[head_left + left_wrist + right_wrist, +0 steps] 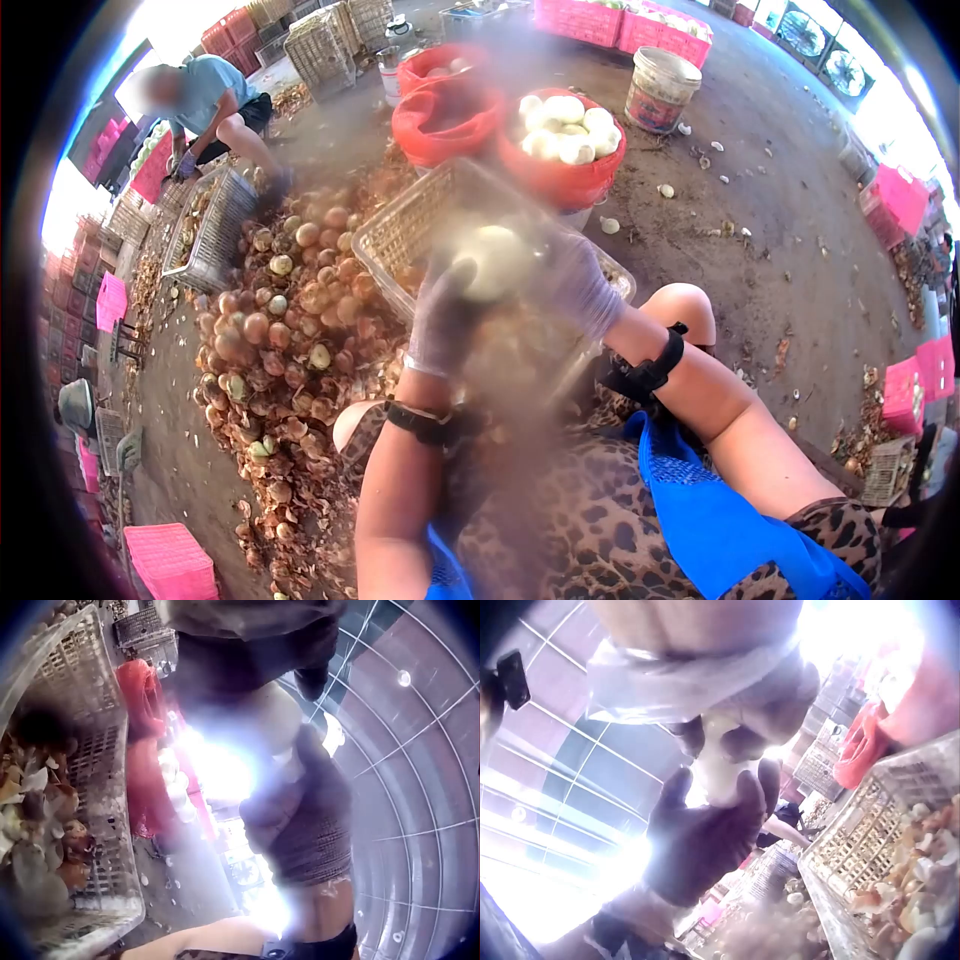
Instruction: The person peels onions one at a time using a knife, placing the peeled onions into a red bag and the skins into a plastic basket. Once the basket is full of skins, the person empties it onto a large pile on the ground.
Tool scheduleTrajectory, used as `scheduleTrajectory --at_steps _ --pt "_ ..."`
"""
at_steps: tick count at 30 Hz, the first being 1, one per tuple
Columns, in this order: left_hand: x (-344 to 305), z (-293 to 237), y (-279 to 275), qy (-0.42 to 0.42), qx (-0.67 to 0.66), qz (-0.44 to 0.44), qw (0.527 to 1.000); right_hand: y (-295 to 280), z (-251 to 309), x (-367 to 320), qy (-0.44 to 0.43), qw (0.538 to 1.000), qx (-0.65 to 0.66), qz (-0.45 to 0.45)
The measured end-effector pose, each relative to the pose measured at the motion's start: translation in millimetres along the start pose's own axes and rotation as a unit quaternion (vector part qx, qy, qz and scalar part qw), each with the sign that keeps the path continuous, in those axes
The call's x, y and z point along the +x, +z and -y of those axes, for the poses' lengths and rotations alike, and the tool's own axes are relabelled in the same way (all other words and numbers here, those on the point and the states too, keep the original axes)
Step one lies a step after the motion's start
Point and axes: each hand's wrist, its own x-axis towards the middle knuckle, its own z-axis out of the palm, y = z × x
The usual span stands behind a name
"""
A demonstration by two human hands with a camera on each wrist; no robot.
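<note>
A peeled white onion is between my two gloved hands, over a plastic crate. My left hand holds it from the left, thumb against its side. From the right, my right hand grips it; that hand is blurred in the head view. In the right wrist view, fingers of both hands curl round the pale onion. The left wrist view shows the onion between the dark gloves. Onion skins lie in the crate.
Unpeeled onions and loose skins form a heap on the left. Beyond the crate stand a red-lined bucket of peeled onions, another red-lined bucket and a white bucket. A person bends beside a grey crate.
</note>
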Motion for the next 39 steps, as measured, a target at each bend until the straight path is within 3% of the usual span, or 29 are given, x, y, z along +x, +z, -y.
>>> scheduleTrajectory --at_steps 3,4,6,9,10,13,14,17,19,20,22,23,25,28,30,31,32,33,34,35,37,39 --pt "-6 -2 4 -0.046 0.044 -0.019 0.998 -3 -7 3 0.033 0.995 0.076 0.046" --pt "-5 1 1 -0.051 0.071 -0.008 0.996 -6 -44 7 0.031 0.997 0.04 0.066" --pt "0 14 -6 -0.051 0.12 0.018 0.991 -10 -56 17 0.144 0.982 0.098 0.07" --pt "0 19 -3 -0.053 0.083 -0.017 0.995 -11 -55 30 0.347 0.926 0.138 0.058" --pt "3 20 -7 -0.065 0.008 -0.03 0.997 -11 -50 30 0.328 0.933 0.134 0.06" --pt "15 19 -14 -0.019 0.073 -0.033 0.997 -13 -8 20 0.264 0.956 0.082 0.096" --pt "16 18 -6 -0.042 0.015 -0.041 0.998 -13 -4 15 0.234 0.963 0.036 0.13" --pt "22 35 -12 -0.05 0.083 -0.019 0.995 -11 -2 6 0.172 0.971 -0.045 0.161" --pt "25 37 -10 -0.037 0.121 -0.01 0.992 -12 2 10 0.263 0.954 0.062 0.129" --pt "26 36 -8 -0.049 0.147 -0.013 0.988 -13 8 14 0.363 0.908 0.186 0.098" --pt "26 37 -6 -0.077 0.194 -0.023 0.978 -16 0 15 0.3 0.937 0.137 0.112" --pt "26 37 -4 -0.085 0.195 -0.023 0.977 -20 -19 9 0.128 0.98 -0.04 0.15" --pt "26 34 1 -0.101 0.195 -0.021 0.975 -23 -29 7 -0.072 0.962 -0.201 0.168" --pt "21 28 9 -0.062 0.149 -0.009 0.987 -28 -25 7 -0.089 0.97 -0.173 0.149" --pt "20 22 10 -0.092 0.083 -0.015 0.992 -33 -26 11 -0.053 0.973 -0.162 0.155" --pt "20 18 7 -0.106 0.05 -0.019 0.993 -39 -23 14 0.068 0.979 -0.023 0.188" --pt "18 18 4 -0.097 -0.004 -0.052 0.994 -48 -18 18 0.187 0.952 0.117 0.214" --pt "16 19 4 -0.091 -0.003 -0.047 0.995 -57 -17 21 0.298 0.891 0.253 0.232" --pt "15 18 7 -0.084 -0.001 -0.041 0.996 -59 -30 18 0.298 0.848 0.4 0.179" --pt "17 17 10 -0.077 0.003 -0.034 0.996 -63 -26 23 0.355 0.828 0.402 0.166" --pt "25 35 -7 0.008 0.29 -0.008 0.957 -69 -8 34 0.442 0.795 0.39 0.143" --pt "28 47 -27 0.001 0.347 -0.035 0.937 -64 11 46 0.479 0.791 0.356 0.134"
